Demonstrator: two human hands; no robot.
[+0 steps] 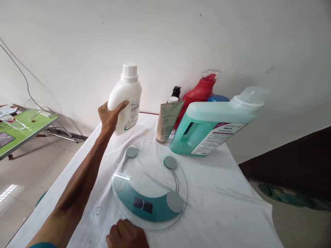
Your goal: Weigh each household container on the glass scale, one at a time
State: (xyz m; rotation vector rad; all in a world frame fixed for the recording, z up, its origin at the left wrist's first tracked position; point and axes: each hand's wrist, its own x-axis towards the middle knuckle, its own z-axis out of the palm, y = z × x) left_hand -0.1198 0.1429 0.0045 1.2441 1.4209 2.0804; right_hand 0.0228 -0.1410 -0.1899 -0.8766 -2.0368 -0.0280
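Remotely, I am gripping the white bottle [126, 91] in the left hand [110, 115], thumb crossing its front, probably for steadying so broad a body, beyond the glass scale [150, 179] and to its left. The right hand [127, 235] is resting as a loosely closed fist, nothing showing in it, beside the scale's near rim. The green jug [204, 120] is standing farther back, seemingly so that the scale is lying within easier reach.
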